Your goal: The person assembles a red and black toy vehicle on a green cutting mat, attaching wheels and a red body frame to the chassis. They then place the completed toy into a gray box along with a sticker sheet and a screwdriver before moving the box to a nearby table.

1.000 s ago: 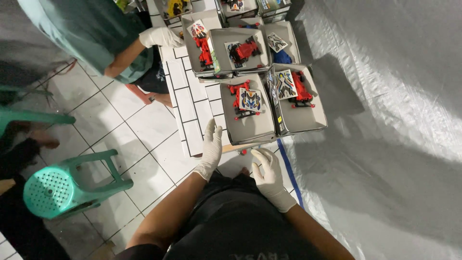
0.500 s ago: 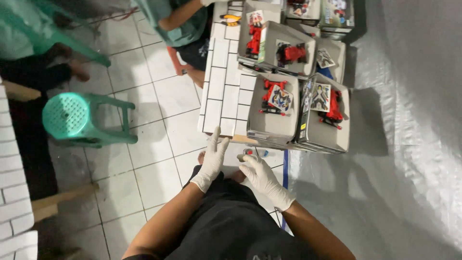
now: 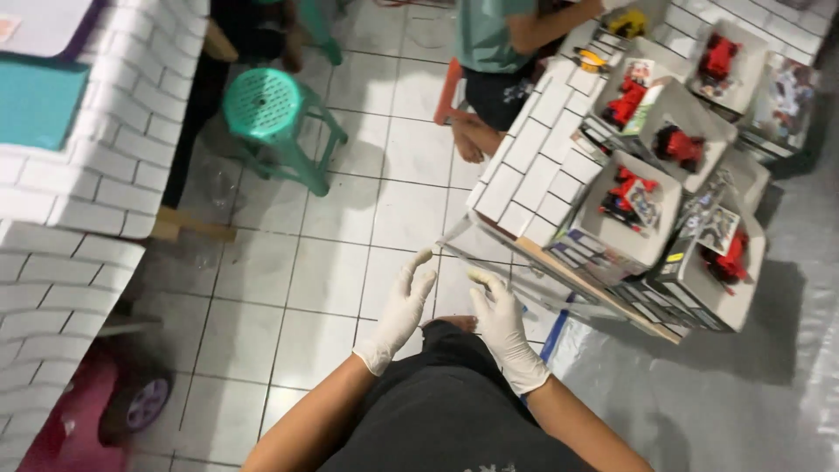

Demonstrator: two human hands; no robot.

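Both my hands wear white gloves and hover over my lap, above black shorts. My left hand points up with its fingers stretched out. Its tips are near a thin clear strip by the table corner; I cannot tell if they touch it. My right hand is beside it, fingers loosely curled and apart, holding nothing. In front stands a low table with a brick-pattern cover. On it lie open grey boxes with red toy cars.
Another person in a teal shirt sits at the table's far side. A green plastic stool stands on the white tiled floor. Brick-pattern boards line the left, with a pink toy car below. Grey sheeting covers the right.
The view has swung, so the table now lies at the upper right. My hands stay together in front of me, a little further from the table edge.
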